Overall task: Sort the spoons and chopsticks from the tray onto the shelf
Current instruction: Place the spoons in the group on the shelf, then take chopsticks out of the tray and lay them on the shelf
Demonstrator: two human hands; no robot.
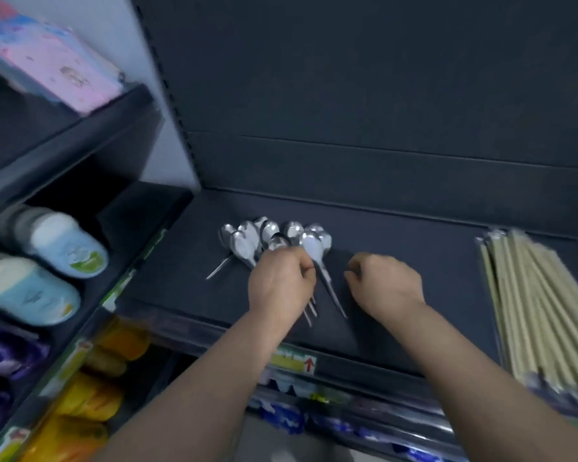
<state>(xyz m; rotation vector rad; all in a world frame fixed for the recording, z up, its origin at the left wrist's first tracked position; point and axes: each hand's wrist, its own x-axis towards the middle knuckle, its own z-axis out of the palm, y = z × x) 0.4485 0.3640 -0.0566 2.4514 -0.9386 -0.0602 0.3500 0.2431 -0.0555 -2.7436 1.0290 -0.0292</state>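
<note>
While blur softens the edges, 2 pale blue bottles (64,245) lie on their sides on the neighbouring rack at 9 o'clock, with a pink pack (57,61) above them at 11 o'clock. At the middle of the dark shelf (414,235) a bunch of spoons (247,243) fans out, bowls toward 12 o'clock and handles drawing together toward 6 o'clock. The left hand (281,281) is clenched round those handles, whose tips poke out below it. The right hand (386,283) sits just beside it at 3 o'clock, apart from it, fingers curled with nothing seen in them. Wrapped chopsticks (541,295) lie at 3 o'clock on the same shelf, well apart from the spoons.
</note>
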